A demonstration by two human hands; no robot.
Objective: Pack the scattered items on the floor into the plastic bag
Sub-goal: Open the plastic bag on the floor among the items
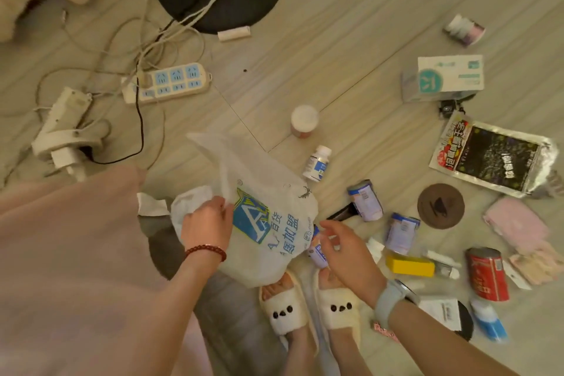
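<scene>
**Bag Held Up, Small Bottle Pinched**

While the white plastic bag (268,223) is held above the floor (351,40), its edge is gripped by the curled fingers of the left hand (207,223). A small bottle (317,249) is pinched by the fingers of the right hand (345,250), just beside the bag. Many things are spread on the floor near the right edge of the view. Two blue cans (366,200) are seen close to the right hand, and a white pill bottle (317,162) is lying above them. A red can (487,273), a yellow box (410,265) and a dark snack packet (494,156) are found farther right. Fluffy slippers (283,311) are worn below the bag.
</scene>
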